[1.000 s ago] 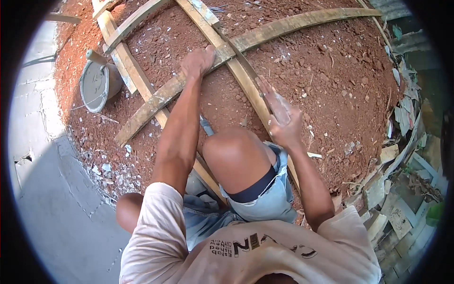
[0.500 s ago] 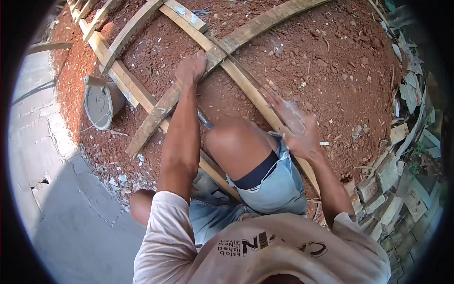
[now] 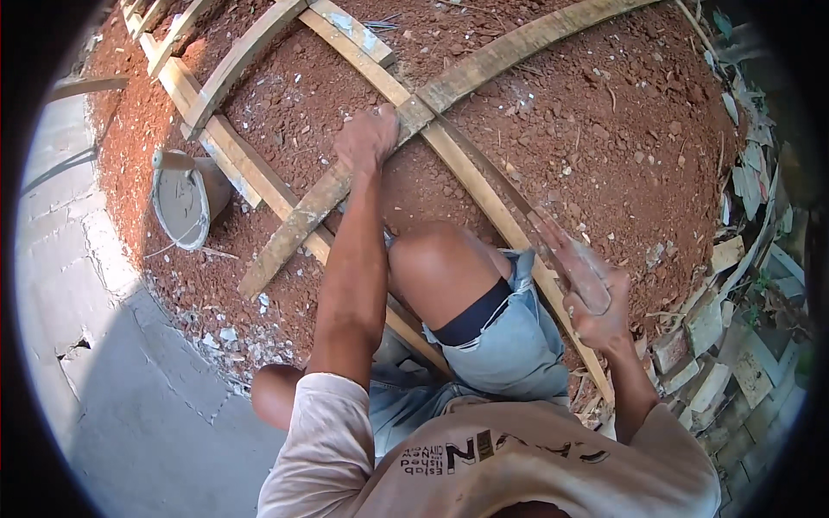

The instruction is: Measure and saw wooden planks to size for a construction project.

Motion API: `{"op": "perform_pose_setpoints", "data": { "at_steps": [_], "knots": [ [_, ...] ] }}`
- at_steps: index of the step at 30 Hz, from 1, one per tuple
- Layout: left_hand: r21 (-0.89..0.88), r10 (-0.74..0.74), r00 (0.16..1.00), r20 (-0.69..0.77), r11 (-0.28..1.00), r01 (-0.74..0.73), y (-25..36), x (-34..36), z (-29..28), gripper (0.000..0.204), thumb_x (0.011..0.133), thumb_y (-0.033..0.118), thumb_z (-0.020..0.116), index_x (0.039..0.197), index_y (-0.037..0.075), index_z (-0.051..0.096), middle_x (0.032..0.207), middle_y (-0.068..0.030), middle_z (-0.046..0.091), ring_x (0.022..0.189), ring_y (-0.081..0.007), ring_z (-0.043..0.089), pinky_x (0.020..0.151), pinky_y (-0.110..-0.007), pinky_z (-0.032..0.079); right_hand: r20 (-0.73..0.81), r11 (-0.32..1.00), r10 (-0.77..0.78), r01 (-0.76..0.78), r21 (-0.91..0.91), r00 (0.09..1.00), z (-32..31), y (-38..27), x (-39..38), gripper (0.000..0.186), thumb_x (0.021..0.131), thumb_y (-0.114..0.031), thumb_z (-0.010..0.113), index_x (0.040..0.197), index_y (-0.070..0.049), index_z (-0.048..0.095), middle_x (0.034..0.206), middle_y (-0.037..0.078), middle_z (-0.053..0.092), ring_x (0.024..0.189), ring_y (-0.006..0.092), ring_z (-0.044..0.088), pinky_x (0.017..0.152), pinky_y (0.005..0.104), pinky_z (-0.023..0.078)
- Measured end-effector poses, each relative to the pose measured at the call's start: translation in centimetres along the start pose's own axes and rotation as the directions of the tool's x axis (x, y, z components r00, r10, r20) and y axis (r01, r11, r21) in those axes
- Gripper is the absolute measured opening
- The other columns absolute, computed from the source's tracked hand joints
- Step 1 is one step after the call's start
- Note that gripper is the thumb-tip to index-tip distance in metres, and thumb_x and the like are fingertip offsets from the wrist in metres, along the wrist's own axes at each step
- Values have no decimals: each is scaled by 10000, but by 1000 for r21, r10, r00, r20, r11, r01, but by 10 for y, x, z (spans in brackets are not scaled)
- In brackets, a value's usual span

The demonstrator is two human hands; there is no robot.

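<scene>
- While the right arm reaches forward, the right hand (image 3: pixel 602 312) clenches the handsaw (image 3: pixel 508 186), its thin blade reaching the crossing of 2 timbers (image 3: pixel 414 113).
- The left hand (image 3: pixel 367 138) grips the rough, stained upper timber (image 3: pixel 298 227).
- Crumbly red soil (image 3: pixel 596 147) lies beneath.

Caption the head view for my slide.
Left hand on a wooden board, right hand holding a handsaw over red soil.

There are two bare hands (image 3: pixel 367 142), one handsaw (image 3: pixel 591 278), one mortar bucket (image 3: pixel 216 194), one wooden handle (image 3: pixel 174 161) and two long timber rails (image 3: pixel 475 182).
</scene>
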State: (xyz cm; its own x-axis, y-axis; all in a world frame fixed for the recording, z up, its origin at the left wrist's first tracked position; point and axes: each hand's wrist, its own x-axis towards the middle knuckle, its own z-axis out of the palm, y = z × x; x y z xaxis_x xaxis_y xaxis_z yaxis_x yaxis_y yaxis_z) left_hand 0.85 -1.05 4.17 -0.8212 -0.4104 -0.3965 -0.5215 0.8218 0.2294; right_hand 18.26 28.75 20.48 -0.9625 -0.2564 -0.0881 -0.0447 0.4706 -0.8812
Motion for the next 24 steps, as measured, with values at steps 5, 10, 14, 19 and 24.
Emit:
{"op": "perform_pose_setpoints", "data": {
  "at_steps": [5, 10, 14, 19, 24],
  "knots": [
    [-23, -21, 999, 43, 1000, 22, 6, -1, -15, 723, 924, 562, 431, 1137, -43, 765, 1167, -318, 723, 1153, -445, 699, 1034, -479, 508, 93, 856, 516, -509, -91, 851, 38, -3, 78, 631, 758, -60, 644, 1390, -75, 655, 1283, 260, 696, 1107, 359, 724, 967, 362, 561],
    [-6, -3, 998, 65, 1000, 3, 10, -7, -20, 730, 948, 541, 404, 1170, -66, 742, 1206, -330, 704, 1189, -450, 679, 1059, -496, 485, -46, 972, 232, -231, 33, 972, 9, 69, -21, 592, 790, -155, 629, 1371, -53, 668, 1207, 229, 724, 930, 258, 712, 832, 342, 550],
    [23, -42, 999, -2, 999, 42, 13, -6, -13, 729, 956, 542, 398, 1163, -62, 748, 1186, -312, 719, 1158, -446, 696, 1026, -487, 514, -1, 923, 338, -332, 196, 941, -55, 94, -158, 625, 826, -281, 592, 1389, -17, 655, 1190, 133, 740, 744, 92, 569, 670, 241, 460],
    [19, -27, 999, -21, 999, 27, 11, -7, -10, 747, 965, 557, 376, 1172, -59, 745, 1180, -317, 718, 1145, -444, 701, 1017, -497, 518, -268, 985, 29, -74, -159, 963, -39, 90, -137, 563, 822, -139, 623, 1365, 2, 668, 1189, 141, 733, 781, 146, 663, 723, 286, 523],
    [0, 5, 999, -45, 1000, -5, 8, -10, -13, 761, 969, 572, 370, 1152, -62, 750, 1161, -318, 722, 1134, -442, 706, 1007, -504, 525, -309, 690, 318, -443, -572, 896, 15, 156, -81, 752, 843, -298, 733, 1493, -1, 498, 1382, 261, 615, 1115, 426, 679, 970, 501, 534]
  ]
}}
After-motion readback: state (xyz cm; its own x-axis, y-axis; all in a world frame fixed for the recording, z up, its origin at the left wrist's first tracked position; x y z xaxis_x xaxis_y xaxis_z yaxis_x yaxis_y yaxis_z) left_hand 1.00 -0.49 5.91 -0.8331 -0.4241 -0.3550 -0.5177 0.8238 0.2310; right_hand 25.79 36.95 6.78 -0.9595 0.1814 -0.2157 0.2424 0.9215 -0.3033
